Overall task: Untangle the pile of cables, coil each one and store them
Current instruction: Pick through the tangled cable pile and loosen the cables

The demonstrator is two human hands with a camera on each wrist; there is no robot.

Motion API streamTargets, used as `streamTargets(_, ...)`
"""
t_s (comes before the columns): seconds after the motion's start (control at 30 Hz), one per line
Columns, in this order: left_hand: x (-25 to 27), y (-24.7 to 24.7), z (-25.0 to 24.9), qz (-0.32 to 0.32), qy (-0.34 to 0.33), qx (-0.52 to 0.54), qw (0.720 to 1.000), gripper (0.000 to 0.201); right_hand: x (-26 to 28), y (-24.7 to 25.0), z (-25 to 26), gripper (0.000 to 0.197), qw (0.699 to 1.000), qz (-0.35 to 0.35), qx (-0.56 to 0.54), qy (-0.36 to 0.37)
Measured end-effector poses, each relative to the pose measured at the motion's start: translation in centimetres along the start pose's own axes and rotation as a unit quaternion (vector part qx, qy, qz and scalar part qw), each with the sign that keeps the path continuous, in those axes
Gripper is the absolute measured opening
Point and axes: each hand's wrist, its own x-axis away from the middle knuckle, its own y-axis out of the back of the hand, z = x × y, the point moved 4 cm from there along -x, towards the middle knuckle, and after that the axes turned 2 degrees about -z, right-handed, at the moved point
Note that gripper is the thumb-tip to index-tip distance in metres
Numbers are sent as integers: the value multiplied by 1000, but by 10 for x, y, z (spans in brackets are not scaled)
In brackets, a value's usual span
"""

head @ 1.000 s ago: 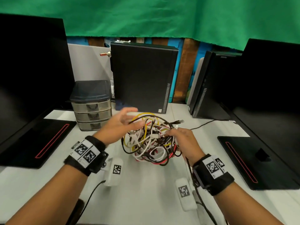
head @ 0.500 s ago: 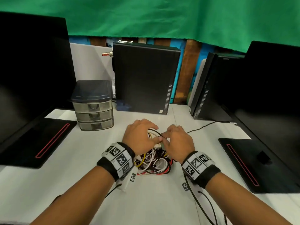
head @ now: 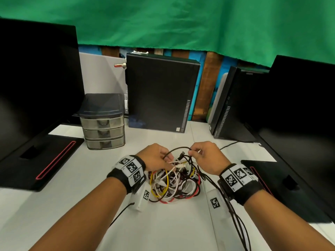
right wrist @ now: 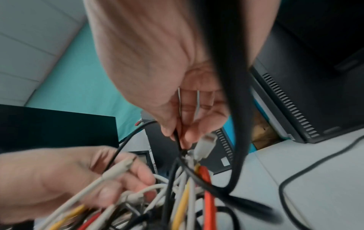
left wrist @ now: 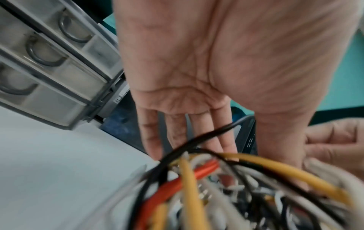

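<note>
A tangled pile of cables [head: 174, 185] in white, black, yellow and red lies on the white table [head: 72, 187] in front of me. My right hand [head: 193, 152] hovers over its far right side and pinches a black cable [head: 181, 148] between thumb and fingertips, drawing a loop up out of the heap. The right wrist view shows that pinch [right wrist: 177, 132] on the black cable [right wrist: 177, 143]. My left hand [head: 168, 162] is at the pile's far left, fingers and thumb around white cables [right wrist: 118, 169]. Fingertips are hidden behind the pile [left wrist: 216, 194] in the left wrist view.
A small three-drawer unit [head: 103, 122] stands at the back left, its drawers closed. A black PC tower [head: 159, 95] is behind the pile, another tower [head: 233, 105] at the right. Monitors [head: 36, 78] [head: 299, 115] flank the table. A thin black cable [head: 233, 143] trails on the right.
The pile came down from the hands onto the table, nearer to me. The hands have drawn slightly apart, and the right one has raised a black loop out of the pile.
</note>
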Motion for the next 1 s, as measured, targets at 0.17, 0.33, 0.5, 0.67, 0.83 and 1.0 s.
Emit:
streamTargets(0.17, 2, -7, 10, -41, 16, -20, 999, 36, -5, 14, 46, 19, 996, -2, 67, 57)
streamTargets(0.33, 6, -2, 9, -46, 23, -46, 998, 22, 3, 38, 92, 18, 986, -11, 88, 142)
streamTargets(0.5, 7, 1, 2, -84, 54, -127, 987, 29, 5, 51, 84, 16, 987, 23, 99, 123)
streamTargets(0.67, 15, 25, 0, -115, 87, -260, 955, 25, 1, 61, 57, 13, 956, -37, 276, 88)
streamTargets(0.83, 16, 26, -4, -127, 101, -319, 934, 33, -1, 63, 77, 8, 969, -166, 100, 153)
streamTargets(1.0, 22, 17, 1, -127, 111, -259, 951, 37, 17, 77, 117, 12, 871, -410, 26, 270)
